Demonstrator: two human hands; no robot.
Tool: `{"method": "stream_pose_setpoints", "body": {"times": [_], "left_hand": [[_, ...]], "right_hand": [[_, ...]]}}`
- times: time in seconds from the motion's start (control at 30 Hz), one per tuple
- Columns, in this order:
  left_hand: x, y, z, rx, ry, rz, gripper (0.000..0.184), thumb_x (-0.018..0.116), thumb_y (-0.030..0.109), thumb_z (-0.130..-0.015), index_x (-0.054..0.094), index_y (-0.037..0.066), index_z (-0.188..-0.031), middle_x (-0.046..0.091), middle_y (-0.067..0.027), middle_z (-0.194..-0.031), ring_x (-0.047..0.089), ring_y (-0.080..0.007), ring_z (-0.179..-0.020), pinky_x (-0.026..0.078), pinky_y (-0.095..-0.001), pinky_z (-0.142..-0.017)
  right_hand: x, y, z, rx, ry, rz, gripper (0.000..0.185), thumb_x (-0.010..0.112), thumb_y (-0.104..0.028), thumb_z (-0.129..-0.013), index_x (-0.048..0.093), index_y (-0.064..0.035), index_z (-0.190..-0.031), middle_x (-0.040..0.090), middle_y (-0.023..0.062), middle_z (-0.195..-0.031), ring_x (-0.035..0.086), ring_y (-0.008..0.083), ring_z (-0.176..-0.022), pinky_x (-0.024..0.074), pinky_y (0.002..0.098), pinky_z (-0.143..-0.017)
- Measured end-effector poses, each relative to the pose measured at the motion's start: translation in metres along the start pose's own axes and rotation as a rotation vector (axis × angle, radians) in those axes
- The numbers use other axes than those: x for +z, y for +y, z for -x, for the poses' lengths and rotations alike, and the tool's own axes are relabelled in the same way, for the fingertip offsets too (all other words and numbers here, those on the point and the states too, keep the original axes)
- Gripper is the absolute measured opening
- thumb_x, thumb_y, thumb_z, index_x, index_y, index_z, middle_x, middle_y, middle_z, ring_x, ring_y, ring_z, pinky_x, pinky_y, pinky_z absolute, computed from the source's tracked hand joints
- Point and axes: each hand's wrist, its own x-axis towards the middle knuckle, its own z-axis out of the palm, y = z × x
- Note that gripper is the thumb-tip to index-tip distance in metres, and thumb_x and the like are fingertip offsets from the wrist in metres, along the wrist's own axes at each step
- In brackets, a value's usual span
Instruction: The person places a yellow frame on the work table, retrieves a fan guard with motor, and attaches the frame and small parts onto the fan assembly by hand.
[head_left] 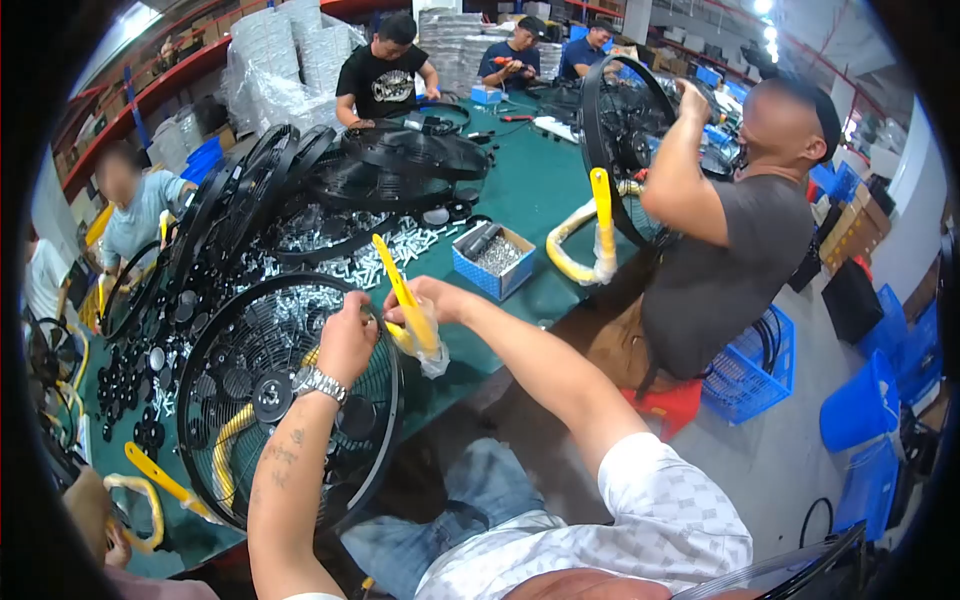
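The left hand (348,335) curls at the fan guard (391,405), apparently steadying its rim, beside the right hand (440,298) gripping a yellow bracket (400,287).

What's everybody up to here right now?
The left hand is curled at the rim of a black fan frame; the right hand holds a yellow bracket, partly wrapped in plastic, beside it. On the green table lie loose screws. To the right, a co-worker has a raised hand near another, upright frame.
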Motion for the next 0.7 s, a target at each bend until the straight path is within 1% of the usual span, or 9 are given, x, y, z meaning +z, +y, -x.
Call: {"method": "stream_pose_setpoints", "body": {"times": [0.03, 0.13, 0.23, 0.33, 0.37, 0.43, 0.47, 0.57, 0.7], "left_hand": [[-0.005, 0.003, 0.004, 0.057, -0.009, -0.072, 0.035, 0.063, 0.001, -0.079, 0.052, 0.003, -0.112, 0.066, -0.0159, -0.079, 0.065, -0.0341, -0.071, 0.051, -0.041, -0.066], [-0.017, -0.004, -0.003, 0.269, -0.128, -0.107, 0.042, 0.062, 0.01, -0.083, 0.051, 0.009, -0.124, 0.064, -0.0189, -0.087, 0.063, -0.0352, -0.082, 0.05, -0.0437, -0.07], [-0.034, 0.003, -0.005, 0.241, -0.176, -0.398, 0.036, 0.066, 0.017, -0.08, 0.062, 0.02, -0.116, 0.055, -0.0108, -0.095, 0.059, -0.029, -0.092, 0.052, -0.0399, -0.074], [-0.034, 0.002, -0.017, 0.354, -0.133, -0.482, 0.026, 0.071, 0.025, -0.076, 0.068, 0.017, -0.101, 0.056, -0.0103, -0.097, 0.057, -0.0277, -0.098, 0.052, -0.0396, -0.076], [-0.034, 0.002, -0.02, 0.365, -0.178, -0.436, 0.028, 0.072, 0.023, -0.075, 0.069, 0.014, -0.101, 0.057, -0.0155, -0.111, 0.055, -0.0317, -0.107, 0.049, -0.0405, -0.087], [-0.032, -0.008, -0.029, 0.584, -0.108, -0.462, 0.025, 0.072, 0.02, -0.074, 0.069, 0.011, -0.096, 0.058, -0.0167, -0.119, 0.054, -0.0313, -0.113, 0.046, -0.0415, -0.094], [-0.03, -0.015, -0.034, 0.598, -0.179, -0.432, 0.026, 0.071, 0.019, -0.074, 0.068, 0.01, -0.098, 0.06, -0.0139, -0.116, 0.057, -0.0305, -0.109, 0.045, -0.0406, -0.094], [-0.032, -0.014, -0.035, 0.568, -0.262, -0.41, 0.024, 0.071, 0.017, -0.075, 0.067, 0.011, -0.098, 0.063, -0.0055, -0.092, 0.062, -0.0255, -0.093, 0.051, -0.0379, -0.081], [-0.033, -0.014, -0.035, 0.639, -0.3, -0.369, 0.027, 0.071, 0.019, -0.075, 0.066, 0.01, -0.1, 0.063, -0.0051, -0.097, 0.06, -0.0254, -0.098, 0.051, -0.0362, -0.083]], "right_hand": [[-0.003, 0.009, -0.003, -0.114, 0.035, 0.199, 0.023, 0.072, -0.02, -0.083, 0.067, -0.0006, -0.094, 0.066, 0.0031, -0.085, 0.06, 0.0094, -0.081, 0.0487, 0.0265, -0.075], [-0.017, 0.011, -0.003, -0.289, -0.008, 0.282, 0.018, 0.069, -0.015, -0.086, 0.066, -0.0034, -0.099, 0.065, 0.0041, -0.093, 0.06, 0.0122, -0.088, 0.0492, 0.0292, -0.08], [-0.016, 0.007, -0.003, -0.183, -0.043, 0.165, 0.02, 0.07, -0.018, -0.085, 0.066, -0.003, -0.097, 0.063, 0.0039, -0.096, 0.058, 0.0133, -0.094, 0.0465, 0.0314, -0.086], [-0.013, 0.0, -0.003, -0.025, 0.0, 0.191, 0.017, 0.07, -0.017, -0.086, 0.065, -0.0049, -0.097, 0.064, -0.0007, -0.088, 0.057, 0.0096, -0.084, 0.0476, 0.0289, -0.079], [-0.014, 0.014, -0.002, -0.081, -0.046, -0.087, 0.018, 0.07, -0.018, -0.087, 0.066, -0.0055, -0.099, 0.065, -0.0016, -0.09, 0.058, 0.0088, -0.085, 0.0482, 0.0291, -0.08], [-0.019, 0.023, -0.005, -0.07, -0.053, 0.068, 0.021, 0.068, -0.02, -0.088, 0.066, -0.0059, -0.104, 0.066, 0.0, -0.093, 0.058, 0.009, -0.088, 0.0483, 0.0288, -0.083], [-0.019, 0.026, -0.006, -0.075, -0.035, 0.168, 0.016, 0.066, -0.014, -0.088, 0.066, -0.0056, -0.102, 0.067, 0.0014, -0.092, 0.059, 0.0108, -0.088, 0.0487, 0.0298, -0.082], [-0.012, 0.005, 0.003, -0.004, 0.005, 0.106, 0.019, 0.067, -0.021, -0.089, 0.066, -0.004, -0.097, 0.066, 0.0021, -0.089, 0.059, 0.0113, -0.087, 0.0482, 0.0286, -0.078], [-0.009, -0.005, 0.008, -0.194, 0.04, 0.345, 0.017, 0.068, -0.018, -0.087, 0.063, -0.0037, -0.094, 0.062, 0.0011, -0.089, 0.057, 0.0098, -0.085, 0.0473, 0.0276, -0.077]]}}
